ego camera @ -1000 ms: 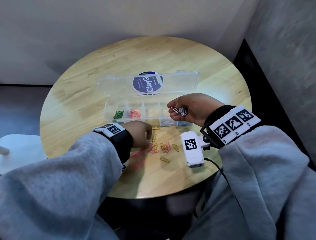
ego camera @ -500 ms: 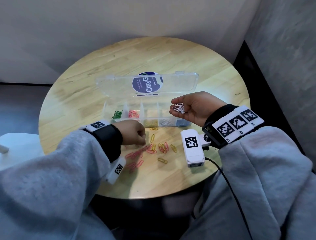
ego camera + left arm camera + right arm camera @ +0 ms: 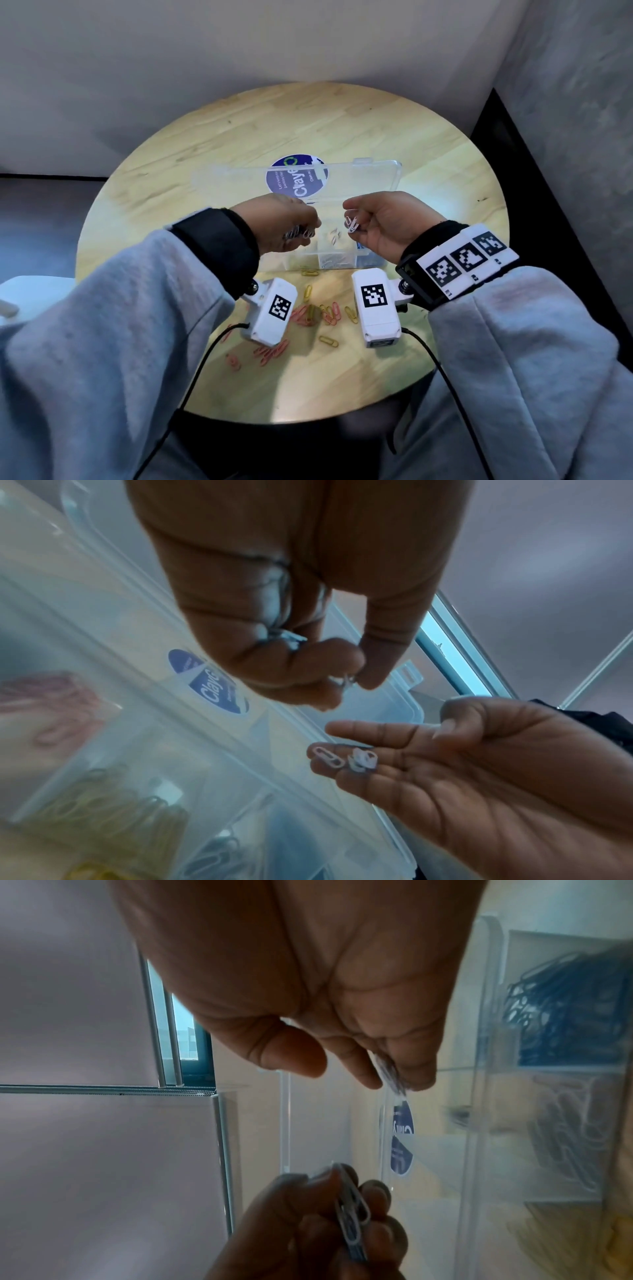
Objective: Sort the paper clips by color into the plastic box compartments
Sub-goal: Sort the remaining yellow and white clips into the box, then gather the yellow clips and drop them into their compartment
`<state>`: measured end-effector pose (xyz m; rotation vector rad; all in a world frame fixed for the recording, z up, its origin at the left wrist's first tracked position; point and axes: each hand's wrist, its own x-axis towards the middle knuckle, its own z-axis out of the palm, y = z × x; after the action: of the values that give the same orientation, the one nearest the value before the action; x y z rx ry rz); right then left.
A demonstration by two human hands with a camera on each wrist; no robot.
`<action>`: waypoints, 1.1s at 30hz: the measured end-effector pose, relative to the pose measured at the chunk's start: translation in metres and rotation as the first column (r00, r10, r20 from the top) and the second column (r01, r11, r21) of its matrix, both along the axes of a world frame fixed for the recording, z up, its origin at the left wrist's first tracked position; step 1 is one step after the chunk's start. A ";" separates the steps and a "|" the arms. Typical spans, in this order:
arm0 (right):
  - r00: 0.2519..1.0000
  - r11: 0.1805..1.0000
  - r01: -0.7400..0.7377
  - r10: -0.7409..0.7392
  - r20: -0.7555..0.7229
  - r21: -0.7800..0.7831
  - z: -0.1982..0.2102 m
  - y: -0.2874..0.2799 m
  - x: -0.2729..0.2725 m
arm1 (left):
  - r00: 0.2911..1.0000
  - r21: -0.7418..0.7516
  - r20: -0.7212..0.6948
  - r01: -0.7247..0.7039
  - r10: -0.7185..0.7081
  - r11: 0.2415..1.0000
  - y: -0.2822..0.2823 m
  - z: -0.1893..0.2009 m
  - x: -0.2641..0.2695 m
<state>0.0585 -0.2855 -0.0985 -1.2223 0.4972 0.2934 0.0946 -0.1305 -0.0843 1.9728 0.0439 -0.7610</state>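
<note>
- The plastic box point(image 3: 342, 263) lay at the centre of the head view on the round table point(image 3: 239, 137), its long axis running left to right, its clear lid point(image 3: 359, 178) standing open behind it toward the top of the frame.
- The left hand point(image 3: 287, 222), left of centre over the box, had its fingers curled and pinched a small bunch of white paper clips point(image 3: 298, 234).
- In the right wrist view those clips point(image 3: 352, 1215) sat lengthwise between the fingertips point(image 3: 329, 1180), long axis roughly up and down in the frame.
- The right hand point(image 3: 383, 222), right of centre, was palm-up with loosely bent fingers, cradling a few white clips point(image 3: 352, 224); in the left wrist view they point(image 3: 342, 758) rested on its fingers, one lying slantwise toward the lower right.
- Blue clips point(image 3: 575, 1010) filled one compartment at the upper right of the right wrist view, silver clips point(image 3: 568, 1129) the one below it.
- Loose pink and yellow clips point(image 3: 318, 313) lay scattered on the table below the box, pointing every way.
</note>
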 end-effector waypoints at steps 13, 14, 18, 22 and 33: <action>0.965 0.915 -0.255 0.263 -0.015 -0.312 0.006 -0.029 -0.021 | 0.946 0.301 0.264 0.104 -0.188 0.948 -0.041 -0.012 0.010; 0.956 0.876 -0.284 0.291 -0.041 -0.389 0.005 -0.032 -0.023 | 0.942 0.326 0.273 0.101 -0.196 0.940 -0.042 -0.013 0.009; 0.901 0.730 -0.408 0.419 -0.113 -0.549 -0.002 -0.041 -0.033 | 0.911 0.423 0.305 0.131 -0.277 0.896 -0.048 -0.015 0.006; 0.758 0.505 -0.605 0.603 -0.250 -0.616 -0.010 -0.032 -0.044 | 0.908 0.352 0.316 0.157 -0.275 0.923 -0.043 -0.011 -0.001; 0.640 0.149 -0.660 0.624 -0.448 -0.736 -0.019 -0.003 -0.049 | 0.753 0.631 0.081 0.469 -0.654 0.618 0.002 -0.020 -0.050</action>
<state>0.0093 -0.2889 -0.1171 -2.4809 0.0444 0.8981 0.0447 -0.1284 -0.1039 2.7349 -0.6586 -0.9001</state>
